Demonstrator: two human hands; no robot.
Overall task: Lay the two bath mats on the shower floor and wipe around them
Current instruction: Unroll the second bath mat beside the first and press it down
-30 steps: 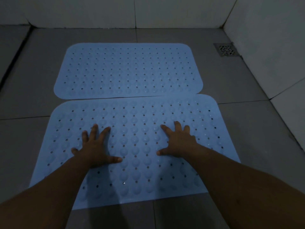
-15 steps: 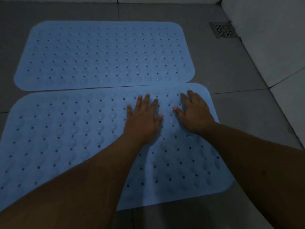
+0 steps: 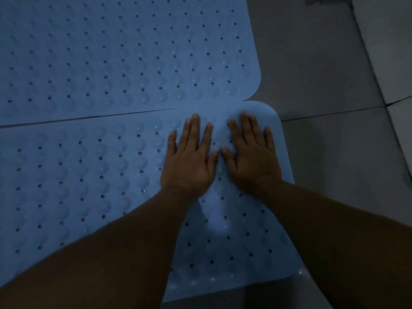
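The grey tiled shower floor (image 3: 323,63) fills the right side of the view, its dark grout lines crossing near the upper right, and a pale wall tile (image 3: 394,52) rises along the far right edge. Most of the rest is covered by two blue perforated bath mats lying flat. The far bath mat (image 3: 111,52) spreads across the upper left, its rounded right corner ending on the bare floor. The near bath mat (image 3: 78,186) lies just below it (the two long edges run side by side, with a thin dark seam between them at the left that closes toward the right, where they seem to touch or slightly overlap; which one, I cannot tell). Both mats carry rows of small round holes and raised bumps. Two bare forearms reach in from the bottom edge and cross the near mat. The left hand (image 3: 189,161) lies palm down on the near mat close to its far right corner, fingers extended and slightly apart. The right hand (image 3: 254,161) lies flat just beside it, fingers likewise extended, with the two thumbs almost touching. Neither hand grips anything. A corner of a metal floor drain (image 3: 321,0) shows at the very top edge, well apart from both mats.
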